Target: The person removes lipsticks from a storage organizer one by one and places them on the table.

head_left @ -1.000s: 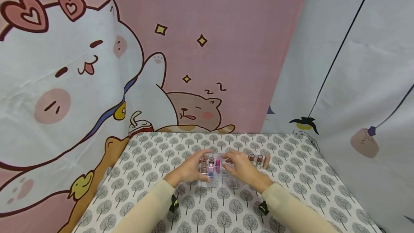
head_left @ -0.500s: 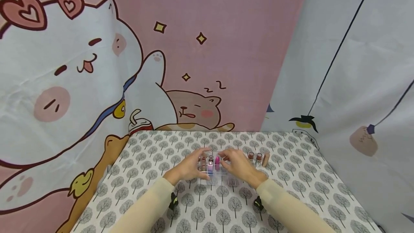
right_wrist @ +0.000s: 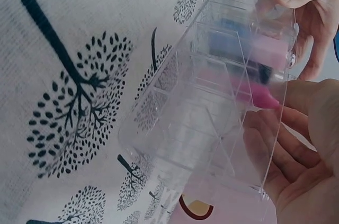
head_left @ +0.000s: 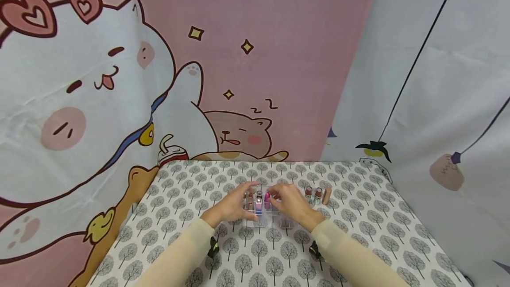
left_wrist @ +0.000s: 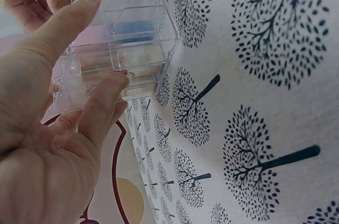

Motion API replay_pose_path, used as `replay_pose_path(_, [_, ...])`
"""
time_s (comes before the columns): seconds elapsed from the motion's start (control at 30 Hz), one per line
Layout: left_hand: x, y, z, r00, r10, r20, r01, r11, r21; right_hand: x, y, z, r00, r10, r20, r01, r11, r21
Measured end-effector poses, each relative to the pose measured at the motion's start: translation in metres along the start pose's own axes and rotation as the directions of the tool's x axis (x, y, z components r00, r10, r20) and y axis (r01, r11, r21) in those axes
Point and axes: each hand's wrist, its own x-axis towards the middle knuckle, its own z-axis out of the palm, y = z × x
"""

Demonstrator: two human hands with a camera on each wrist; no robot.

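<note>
A clear plastic compartment organizer (right_wrist: 175,134) stands on the cloth between both hands. My left hand (head_left: 231,206) grips its left end, thumb at the near side and fingers round the far side. My right hand (head_left: 294,203) reaches over its right part, thumb and fingertips pinching the top of a bright pink tube (right_wrist: 259,96), which looks like a lipstick and sits in a compartment. Left of that tube stands a pink-and-blue tube (head_left: 258,203). A brown-toned tube (head_left: 250,203) occupies the leftmost compartment, partly behind the left hand. The right hand's far fingers are partly hidden in the head view.
Right of the organizer stand two small clear bottles with brown caps, a left one (head_left: 308,194) and a right one (head_left: 318,195), with a tan tube (head_left: 326,195) beside them. A tree-print cloth (head_left: 191,180) covers the table. Cartoon-printed curtains (head_left: 299,56) rise behind it.
My right hand has moved left and its thumb and fingers have closed in on the pink tube. My left hand stays on the organizer. The head view has shifted slightly.
</note>
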Motion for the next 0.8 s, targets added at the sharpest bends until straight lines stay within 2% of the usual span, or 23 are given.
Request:
replay_pose_path(0.43, [-0.001,0.001,-0.001,1.000,0.011,0.008,-0.011,1.000,-0.005,0.001,0.004,0.005,0.999,0.032,-0.009,-0.031,0.995,0.092])
replay_pose_path(0.67, [-0.001,0.002,-0.001,1.000,0.013,0.007,-0.013,1.000,-0.002,0.003,0.004,0.009,0.997,0.063,-0.040,-0.059,0.995,0.079])
replay_pose_path(0.8, [-0.002,0.003,0.000,1.000,0.002,0.007,-0.002,1.000,-0.014,0.003,0.004,0.012,0.997,0.061,-0.037,-0.060,0.998,0.035])
